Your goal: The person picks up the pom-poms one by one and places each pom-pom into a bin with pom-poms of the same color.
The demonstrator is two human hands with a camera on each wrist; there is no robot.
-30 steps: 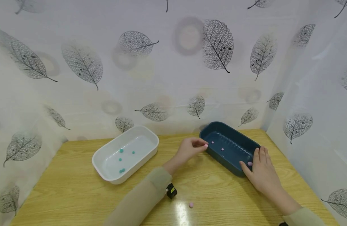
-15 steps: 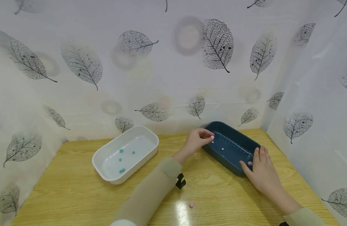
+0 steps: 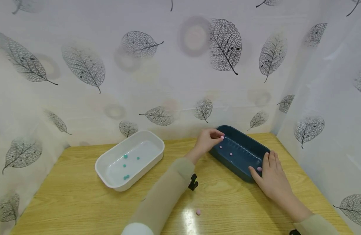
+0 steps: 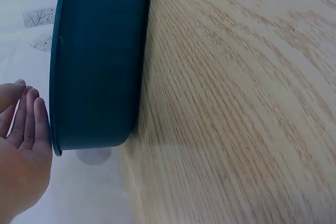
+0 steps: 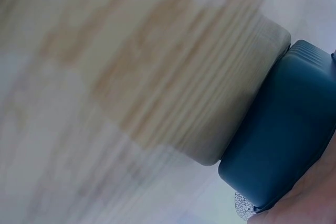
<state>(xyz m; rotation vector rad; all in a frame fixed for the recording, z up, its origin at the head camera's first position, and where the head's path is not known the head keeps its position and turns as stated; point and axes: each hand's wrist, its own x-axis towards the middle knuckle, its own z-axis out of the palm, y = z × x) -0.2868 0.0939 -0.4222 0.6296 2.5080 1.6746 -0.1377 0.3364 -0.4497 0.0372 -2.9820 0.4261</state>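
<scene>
My left hand pinches a small pink ball between thumb and fingertips, over the far-left end of the dark blue dish. In the left wrist view this hand is at the dish's rim, and the ball is hardly visible there. Inside the dish lie two little pink balls, one left of the other. A larger pink ball is beside my right thumb. My right hand rests on the dish's near-right corner, its fingers extended along the rim.
To the left, a white dish holds several small teal balls. One loose pink ball lies on the wooden table near the front. Behind the table hangs a leaf-printed curtain, which also closes off both sides.
My left hand has moved right and away from me with the pink ball, from the near-left rim to above the dish's far-left end. My right hand has stayed in place.
</scene>
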